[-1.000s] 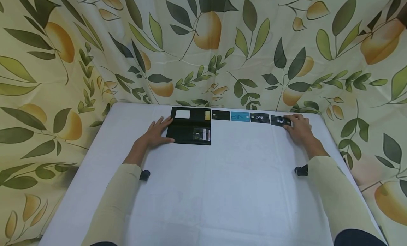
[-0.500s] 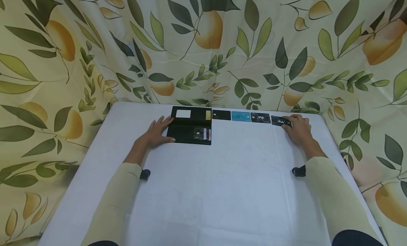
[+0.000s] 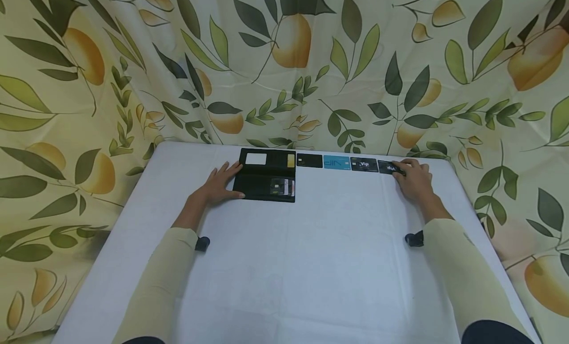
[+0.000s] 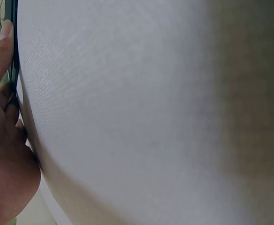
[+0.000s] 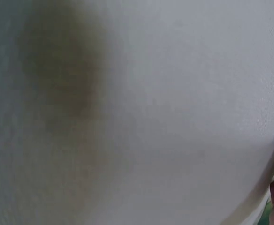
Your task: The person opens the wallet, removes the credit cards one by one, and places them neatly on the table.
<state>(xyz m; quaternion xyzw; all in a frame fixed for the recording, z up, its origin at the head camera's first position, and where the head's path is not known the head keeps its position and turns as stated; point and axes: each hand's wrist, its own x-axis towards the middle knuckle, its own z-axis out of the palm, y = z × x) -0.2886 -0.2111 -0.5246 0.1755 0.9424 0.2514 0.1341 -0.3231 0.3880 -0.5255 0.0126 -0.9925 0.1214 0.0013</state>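
Left hand: fingers spread, gripping nothing; fingertips and thumb rest on the left edge of the unfolded black wallet. Wallet lies flat near the far edge of the white table, white insert in its upper panel, cards in its lower right pocket. Just beside it, a row: chip card, black; blue card; Vip card; end card, lettering inverted. Right hand: fingers bent, thumb and fingertips holding the end card's right end.

on table: wallet left of 4 cards
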